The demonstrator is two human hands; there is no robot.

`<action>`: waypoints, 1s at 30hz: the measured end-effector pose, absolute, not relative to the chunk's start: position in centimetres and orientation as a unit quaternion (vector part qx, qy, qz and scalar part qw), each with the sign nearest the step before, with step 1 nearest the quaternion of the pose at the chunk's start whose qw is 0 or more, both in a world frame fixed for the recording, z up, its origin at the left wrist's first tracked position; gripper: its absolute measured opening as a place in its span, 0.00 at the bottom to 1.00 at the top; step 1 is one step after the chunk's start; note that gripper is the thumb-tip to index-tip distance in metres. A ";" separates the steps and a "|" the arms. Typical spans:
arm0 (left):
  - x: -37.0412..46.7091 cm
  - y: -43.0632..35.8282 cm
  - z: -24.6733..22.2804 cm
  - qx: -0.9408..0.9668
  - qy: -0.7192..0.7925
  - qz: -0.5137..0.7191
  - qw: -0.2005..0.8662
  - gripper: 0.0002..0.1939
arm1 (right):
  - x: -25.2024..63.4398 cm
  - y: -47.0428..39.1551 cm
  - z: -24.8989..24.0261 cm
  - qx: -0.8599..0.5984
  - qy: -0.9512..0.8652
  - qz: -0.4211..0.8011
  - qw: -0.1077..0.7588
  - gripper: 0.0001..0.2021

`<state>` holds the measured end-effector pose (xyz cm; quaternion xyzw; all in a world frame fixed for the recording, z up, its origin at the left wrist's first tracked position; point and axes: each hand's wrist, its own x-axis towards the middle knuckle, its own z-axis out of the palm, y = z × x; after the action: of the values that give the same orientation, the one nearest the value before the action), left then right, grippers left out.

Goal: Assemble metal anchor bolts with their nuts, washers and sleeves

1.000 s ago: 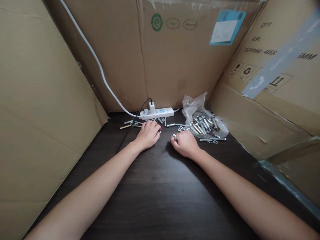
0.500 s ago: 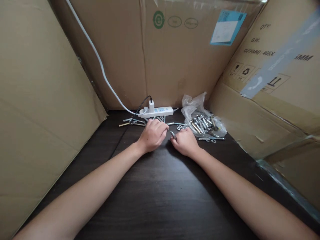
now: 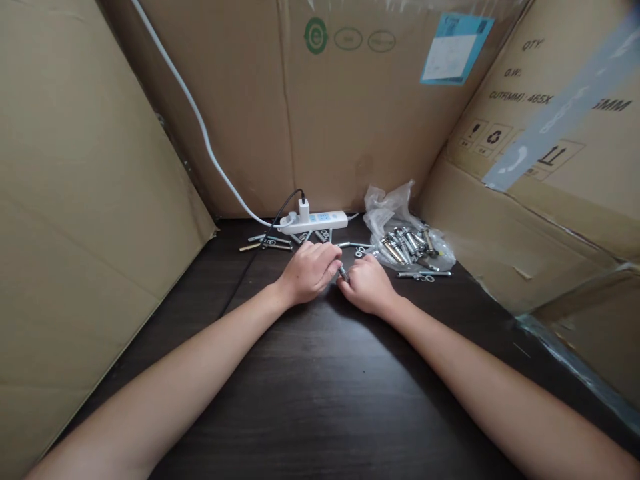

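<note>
My right hand (image 3: 369,285) is closed around a short grey metal bolt (image 3: 343,273), whose end sticks out between thumb and fingers toward the left. Against that end, my left hand (image 3: 310,272) has its thumb and fingers pinched together. Whatever small piece lies inside the left pinch is hidden by the fingers. Both hands are low over the dark tabletop (image 3: 295,373). Just beyond them lie several small washers or nuts (image 3: 360,251) and a thin metal rod (image 3: 353,245).
A clear plastic bag (image 3: 383,203) with several bolts (image 3: 407,245) lies behind my right hand. Loose bolts (image 3: 265,247) are behind my left, near a white power strip (image 3: 323,221) with a black cable. Cardboard boxes (image 3: 240,133) wall in the back and sides.
My two hands have come closer together. The bolt's end, which was apart from my left fingers, now meets them. The camera view has shifted slightly.
</note>
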<state>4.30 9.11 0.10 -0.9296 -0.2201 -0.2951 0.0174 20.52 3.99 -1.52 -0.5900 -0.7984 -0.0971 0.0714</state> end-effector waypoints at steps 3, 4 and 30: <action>4.3 9.1 0.0 -0.928 -0.220 -0.298 0.028 0.12 | 20.4 3.9 -1.7 -0.590 -0.799 -0.090 0.076 0.21; 4.3 9.0 0.0 -0.931 -0.216 -0.294 0.031 0.13 | 20.4 4.0 -1.7 -0.593 -0.797 -0.083 0.079 0.21; 4.4 9.4 -0.4 -0.942 -0.229 -0.246 0.000 0.15 | 20.8 3.8 -2.1 -0.568 -0.752 0.122 0.312 0.15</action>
<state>4.44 9.37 -0.40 -0.9418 -0.2289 -0.2461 -0.0001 20.76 3.78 -2.11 -0.5683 -0.7516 0.1215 0.3120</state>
